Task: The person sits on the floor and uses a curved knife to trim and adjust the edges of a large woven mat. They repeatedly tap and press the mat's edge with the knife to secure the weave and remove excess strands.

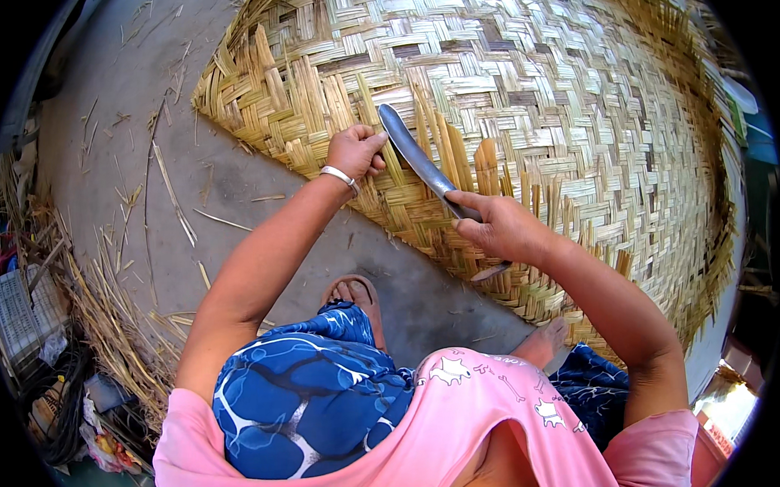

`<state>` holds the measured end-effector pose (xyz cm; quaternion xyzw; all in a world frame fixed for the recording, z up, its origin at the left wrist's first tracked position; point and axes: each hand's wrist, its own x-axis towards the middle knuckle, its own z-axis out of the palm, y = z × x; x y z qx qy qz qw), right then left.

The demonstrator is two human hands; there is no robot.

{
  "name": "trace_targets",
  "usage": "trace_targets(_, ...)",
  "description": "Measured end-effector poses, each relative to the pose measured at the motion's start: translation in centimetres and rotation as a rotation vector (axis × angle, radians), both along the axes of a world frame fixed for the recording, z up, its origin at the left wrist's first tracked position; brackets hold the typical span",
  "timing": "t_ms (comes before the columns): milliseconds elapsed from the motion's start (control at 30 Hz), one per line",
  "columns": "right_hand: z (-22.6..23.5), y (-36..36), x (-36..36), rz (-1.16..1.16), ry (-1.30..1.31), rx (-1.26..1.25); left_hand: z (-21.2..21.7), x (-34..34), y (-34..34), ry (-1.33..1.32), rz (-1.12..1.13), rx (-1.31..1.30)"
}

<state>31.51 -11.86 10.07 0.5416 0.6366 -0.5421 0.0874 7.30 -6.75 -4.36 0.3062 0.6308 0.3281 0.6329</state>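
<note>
A large woven mat (522, 93) of pale and yellowish flat strips spreads in front of me, its near edge running diagonally. Along this edge several loose strip ends (442, 139) stick up from the weave. My right hand (505, 228) is closed around a curved, grey metal knife (417, 157). Its rounded tip points up and left, close to my left hand, while a short pointed end shows below my right fist. My left hand (358, 153), with a white bracelet at the wrist, is pinched at the mat's edge over a strip end. Its fingers partly hide what they hold.
Grey concrete floor (225, 189) lies to the left, scattered with dry strips. A heap of dry stalks (117, 313) borders it, beside a pale plastic crate (27, 312) and dark clutter. My sandalled foot (358, 300) and bare foot (542, 341) are near the mat's edge.
</note>
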Motion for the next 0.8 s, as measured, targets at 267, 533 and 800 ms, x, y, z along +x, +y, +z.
trace_targets(267, 1.8, 0.7, -1.1, 0.048, -0.046, -0.037, 0.3, -0.7, -0.3, -0.161, 0.067, -0.051)
trace_targets(533, -1.5, -0.9, -3.0, 0.135, -0.239, 0.234, 2.5, 0.3, -0.1, -0.208, 0.153, -0.163)
trace_targets(800, -5.0, 0.5, -4.6, 0.134, -0.313, 0.421, 3.6, 2.0, -0.1, -0.101, 0.212, -0.316)
